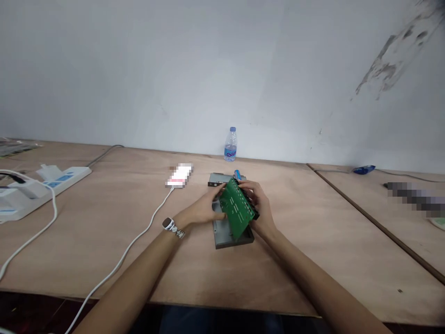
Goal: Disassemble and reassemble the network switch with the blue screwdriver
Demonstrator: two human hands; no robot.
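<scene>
A green circuit board (pixel 235 209) is held tilted on edge between my two hands. My left hand (pixel 205 206) has its fingers and thumb closed at the board's left edge. On the other side, my right hand (pixel 259 204) grips its right edge, where dark components show; some of its fingers are hidden behind the board. Under the board lies a grey shallow casing (pixel 222 237) on the table. Just behind is another grey casing part (pixel 217 178) with a dark front edge. A small blue and red cylinder (pixel 237 175), like a battery, sits by it.
A capped water bottle (pixel 230 147) stands near the wall. To the left lie a phone (pixel 181 175) on a white cable (pixel 149 225) and a white power strip (pixel 71 178). At the right are a table seam (pixel 368 220) and a blue packet (pixel 364 170).
</scene>
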